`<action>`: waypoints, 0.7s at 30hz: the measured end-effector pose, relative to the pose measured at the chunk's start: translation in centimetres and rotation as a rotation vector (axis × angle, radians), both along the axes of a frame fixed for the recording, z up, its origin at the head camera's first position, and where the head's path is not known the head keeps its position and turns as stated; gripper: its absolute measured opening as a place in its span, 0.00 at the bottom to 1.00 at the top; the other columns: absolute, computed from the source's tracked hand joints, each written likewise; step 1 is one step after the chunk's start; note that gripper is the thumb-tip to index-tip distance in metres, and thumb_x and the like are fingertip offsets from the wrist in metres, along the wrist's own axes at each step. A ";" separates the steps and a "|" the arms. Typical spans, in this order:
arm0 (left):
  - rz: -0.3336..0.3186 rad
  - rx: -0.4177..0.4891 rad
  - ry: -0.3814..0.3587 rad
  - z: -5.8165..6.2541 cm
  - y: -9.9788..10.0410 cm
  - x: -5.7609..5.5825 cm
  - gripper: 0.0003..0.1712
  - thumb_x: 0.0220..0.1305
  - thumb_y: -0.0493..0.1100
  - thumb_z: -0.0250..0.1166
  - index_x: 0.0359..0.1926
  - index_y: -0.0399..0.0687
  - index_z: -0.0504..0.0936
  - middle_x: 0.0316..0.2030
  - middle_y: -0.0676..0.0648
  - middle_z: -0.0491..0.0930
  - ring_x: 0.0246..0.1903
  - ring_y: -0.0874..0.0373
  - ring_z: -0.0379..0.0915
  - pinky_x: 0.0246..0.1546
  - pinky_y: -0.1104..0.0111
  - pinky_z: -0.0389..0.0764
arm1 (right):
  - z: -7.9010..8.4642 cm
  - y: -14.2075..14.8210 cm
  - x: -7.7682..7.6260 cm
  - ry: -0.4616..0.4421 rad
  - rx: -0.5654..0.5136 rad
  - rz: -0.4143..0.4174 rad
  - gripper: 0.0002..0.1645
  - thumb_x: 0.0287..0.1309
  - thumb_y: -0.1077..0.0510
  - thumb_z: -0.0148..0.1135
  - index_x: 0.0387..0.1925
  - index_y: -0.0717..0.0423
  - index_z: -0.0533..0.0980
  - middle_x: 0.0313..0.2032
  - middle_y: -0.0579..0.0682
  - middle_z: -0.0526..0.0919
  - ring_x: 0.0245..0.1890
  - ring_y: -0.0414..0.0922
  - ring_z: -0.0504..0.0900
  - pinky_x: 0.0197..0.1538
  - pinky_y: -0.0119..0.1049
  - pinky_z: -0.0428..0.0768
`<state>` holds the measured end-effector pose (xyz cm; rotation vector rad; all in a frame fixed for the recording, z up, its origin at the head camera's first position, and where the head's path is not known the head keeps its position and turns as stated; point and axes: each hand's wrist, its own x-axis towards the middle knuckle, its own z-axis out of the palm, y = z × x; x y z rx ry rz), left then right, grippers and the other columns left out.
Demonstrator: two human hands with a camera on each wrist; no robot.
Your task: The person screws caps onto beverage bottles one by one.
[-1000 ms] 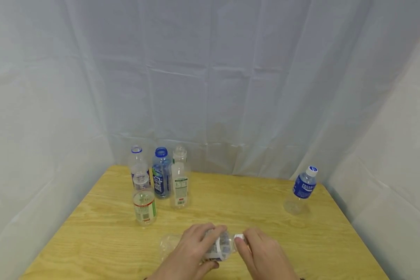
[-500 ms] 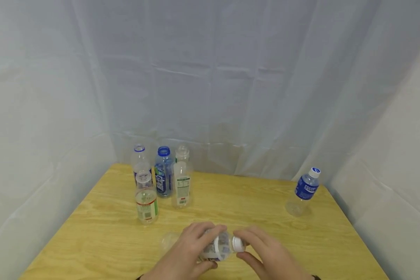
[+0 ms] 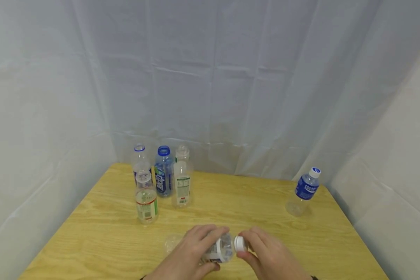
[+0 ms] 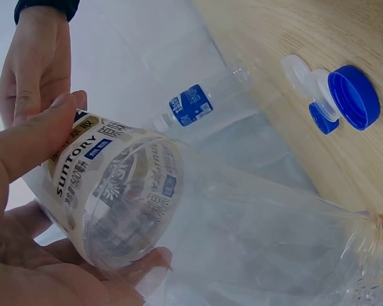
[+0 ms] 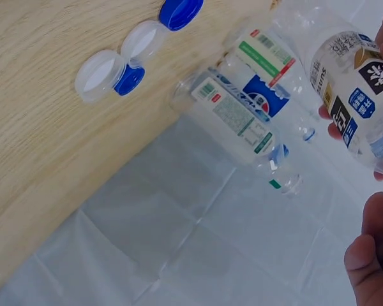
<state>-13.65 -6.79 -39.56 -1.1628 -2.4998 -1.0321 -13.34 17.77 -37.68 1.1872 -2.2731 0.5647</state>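
In the head view my left hand (image 3: 192,251) grips a clear plastic bottle (image 3: 225,247) held on its side, thumb below and fingers over the top. Its neck points right. A Suntory label (image 4: 89,153) wraps the bottle in the left wrist view. My right hand (image 3: 267,251) pinches a white bottle cap (image 3: 240,244) between thumb and fingers, right at the neck end. Part of the neck is hidden by the cap and fingers. The right wrist view catches the right hand's curled fingers (image 5: 373,248) only at the edge.
Several uncapped bottles stand at left, among them a blue bottle (image 3: 163,177) and a green-and-red labelled bottle (image 3: 147,206). A blue-labelled bottle (image 3: 305,188) with a white cap stands at right. Loose caps, including a blue cap (image 4: 354,95), lie on the wooden table (image 3: 108,249).
My right fingers have opened and regripped the white cap. The cap now sits slightly further right and tilted, while the bottle stays in my left hand with little movement.
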 end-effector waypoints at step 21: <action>0.095 -0.017 0.134 0.4 0.7 0.0 0.49 0.47 0.47 0.76 0.69 0.63 0.61 0.56 0.54 0.70 0.53 0.58 0.68 0.51 0.56 0.77 | 0.4 -0.2 0.0 -0.049 -0.058 -0.054 0.17 0.62 0.56 0.62 0.52 0.50 0.72 0.37 0.36 0.73 0.33 0.30 0.72 0.37 0.18 0.72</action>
